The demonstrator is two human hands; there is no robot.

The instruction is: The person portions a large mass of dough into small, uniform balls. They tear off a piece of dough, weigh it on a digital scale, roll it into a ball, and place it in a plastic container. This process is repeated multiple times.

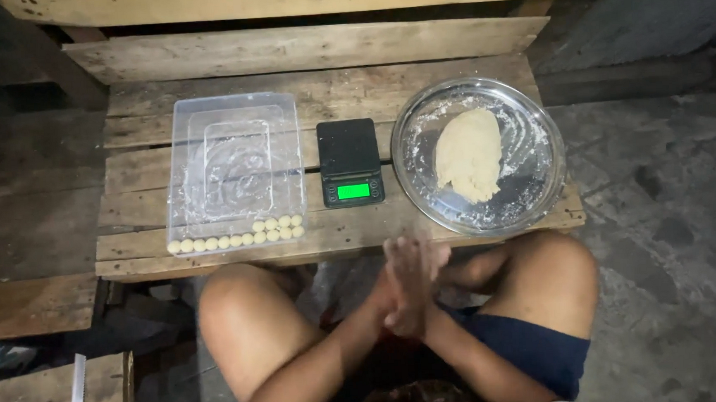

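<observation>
While I watched through the head camera, my left hand (397,294) and right hand (419,272) were pressed palm to palm above my lap, fingers flat; whether a bit of dough lay between them I could not tell. On the wooden bench (132,169), the clear plastic tray (236,169) held small dough balls (240,235) along its near edge only, one full row and the start of a second. Most of the tray was bare. Beside it sat a black kitchen scale (350,162), nothing on it. The dough lump (469,154) in the metal bowl (539,183) looked large, so I judged most of the portioning remained.
</observation>
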